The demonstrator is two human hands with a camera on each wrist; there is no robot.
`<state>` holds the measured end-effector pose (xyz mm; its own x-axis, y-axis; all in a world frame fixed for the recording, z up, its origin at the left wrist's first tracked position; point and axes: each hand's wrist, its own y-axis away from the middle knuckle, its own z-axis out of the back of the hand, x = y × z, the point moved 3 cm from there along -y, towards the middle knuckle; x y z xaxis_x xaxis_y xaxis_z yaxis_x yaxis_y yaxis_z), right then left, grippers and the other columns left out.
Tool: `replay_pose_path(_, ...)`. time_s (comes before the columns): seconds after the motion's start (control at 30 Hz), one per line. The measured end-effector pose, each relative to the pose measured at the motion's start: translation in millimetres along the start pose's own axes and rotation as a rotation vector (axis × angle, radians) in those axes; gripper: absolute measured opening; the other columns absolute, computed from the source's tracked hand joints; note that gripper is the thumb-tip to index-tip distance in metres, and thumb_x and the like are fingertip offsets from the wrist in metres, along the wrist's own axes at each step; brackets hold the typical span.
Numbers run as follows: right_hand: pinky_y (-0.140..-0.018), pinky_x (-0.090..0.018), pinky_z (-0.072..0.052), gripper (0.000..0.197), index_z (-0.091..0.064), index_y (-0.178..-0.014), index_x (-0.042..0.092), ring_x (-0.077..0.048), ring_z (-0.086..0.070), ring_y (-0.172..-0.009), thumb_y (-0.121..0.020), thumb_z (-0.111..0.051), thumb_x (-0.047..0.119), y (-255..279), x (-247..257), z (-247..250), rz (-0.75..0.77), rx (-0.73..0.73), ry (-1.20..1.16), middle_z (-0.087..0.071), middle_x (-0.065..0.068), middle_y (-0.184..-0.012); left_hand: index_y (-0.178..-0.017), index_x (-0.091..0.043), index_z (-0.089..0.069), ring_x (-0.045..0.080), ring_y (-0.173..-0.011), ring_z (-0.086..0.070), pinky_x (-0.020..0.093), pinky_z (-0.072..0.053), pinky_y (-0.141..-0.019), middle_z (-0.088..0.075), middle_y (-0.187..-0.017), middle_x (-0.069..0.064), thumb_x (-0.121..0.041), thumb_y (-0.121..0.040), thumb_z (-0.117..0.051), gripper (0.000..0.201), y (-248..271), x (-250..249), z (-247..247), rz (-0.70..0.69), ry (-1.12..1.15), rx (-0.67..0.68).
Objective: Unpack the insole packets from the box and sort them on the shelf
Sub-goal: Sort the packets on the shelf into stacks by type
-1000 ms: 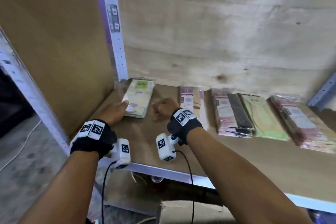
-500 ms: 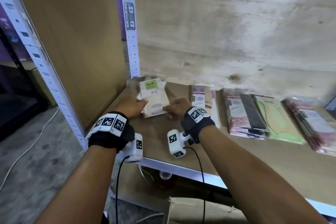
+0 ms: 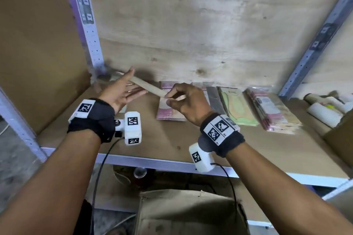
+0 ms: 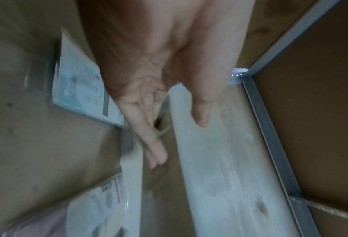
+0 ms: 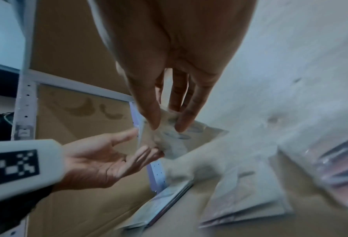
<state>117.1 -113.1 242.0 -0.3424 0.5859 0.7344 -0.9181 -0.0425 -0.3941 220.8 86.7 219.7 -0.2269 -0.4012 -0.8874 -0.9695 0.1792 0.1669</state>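
My right hand (image 3: 169,99) pinches one corner of a beige insole packet (image 3: 147,86) between thumb and fingers and holds it tilted above the shelf board (image 3: 172,139). The same pinch shows in the right wrist view, right hand (image 5: 166,128) on the packet (image 5: 175,141). My left hand (image 3: 133,85) is open beside the packet's far end, fingers straight, palm turned toward it; whether it touches the packet is unclear. In the left wrist view the left hand (image 4: 177,144) shows straight fingers holding nothing. A cardboard box (image 3: 187,213) stands below the shelf.
Packets lie in a row along the back: a pink pile (image 3: 170,113), a green and dark pile (image 3: 236,108), a thick pink stack (image 3: 273,114). Another packet stack (image 5: 164,202) lies in the left corner by the upright post (image 3: 89,30). White rolls (image 3: 324,112) sit at far right.
The beige packet that lay flat on the left stack is now lifted in my right hand. My left hand has come off it and opened. The head view has swung right.
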Motion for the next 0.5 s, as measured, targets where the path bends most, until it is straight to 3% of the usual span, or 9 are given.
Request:
replay_pose_path(0.1, -0.078, -0.032, -0.055, 0.020, -0.073, -0.093, 0.009, -0.020, -0.064, -0.089, -0.075, -0.080, 0.001, 19, -2, 24, 0.022, 0.077, 0.069, -0.063, -0.001, -0.096, -0.097, -0.008, -0.064, 0.011, -0.071, -0.075, 0.020, -0.059, -0.058, -0.071, -0.101, 0.012, -0.013, -0.095, -0.061, 0.006, 0, 11, -16, -0.065, -0.022, -0.029)
replay_pose_path(0.17, -0.079, -0.032, -0.057, 0.028, -0.073, -0.099, 0.015, -0.018, -0.063, -0.095, -0.073, -0.085, 0.013, 32, -11, 43, -0.038, 0.111, 0.028, -0.062, -0.001, -0.106, -0.106, -0.005, -0.064, 0.012, -0.076, -0.075, 0.022, -0.059, -0.061, -0.072, -0.104, 0.012, -0.008, -0.095, -0.060, 0.013, 1, 18, -25, -0.066, -0.064, -0.004)
replay_pose_path(0.27, -0.072, -0.019, -0.054, 0.032, -0.071, -0.102, 0.026, -0.002, -0.061, -0.101, -0.075, -0.083, 0.038, 49, -32, 75, -0.140, -0.049, -0.105, -0.063, 0.007, -0.117, -0.119, -0.003, -0.063, 0.017, -0.084, -0.074, 0.025, -0.060, -0.065, -0.074, -0.107, 0.013, -0.009, -0.094, -0.061, 0.025, 8, 28, -47, -0.064, -0.153, 0.113)
replay_pose_path(0.37, -0.080, -0.019, -0.049, 0.030, -0.067, -0.108, 0.023, -0.009, -0.062, -0.097, -0.084, -0.074, 0.039, 59, -60, 94, -0.241, -0.181, -0.123, -0.067, 0.003, -0.109, -0.120, -0.003, -0.065, 0.021, -0.088, -0.074, 0.027, -0.061, -0.068, -0.074, -0.109, 0.014, -0.009, -0.094, -0.062, 0.026, 20, 42, -73, -0.055, -0.237, 0.259)
replay_pose_path(0.43, -0.073, -0.019, -0.048, 0.024, -0.065, -0.109, 0.020, -0.010, -0.063, -0.088, -0.088, -0.070, 0.031, 67, -77, 94, -0.348, -0.100, -0.299, -0.070, 0.001, -0.099, -0.121, -0.003, -0.064, 0.024, -0.094, -0.073, 0.029, -0.061, -0.073, -0.074, -0.111, 0.014, -0.010, -0.094, -0.062, 0.027, 26, 53, -89, -0.019, -0.273, 0.317)
replay_pose_path(0.5, -0.067, -0.013, -0.047, 0.018, -0.065, -0.108, 0.022, -0.005, -0.065, -0.080, -0.091, -0.069, 0.020, 76, -91, 92, -0.390, 0.004, -0.440, -0.072, 0.009, -0.087, -0.121, -0.004, -0.064, 0.024, -0.095, -0.073, 0.029, -0.061, -0.072, -0.073, -0.112, 0.013, -0.011, -0.096, -0.060, 0.027, 28, 64, -103, 0.022, -0.290, 0.340)
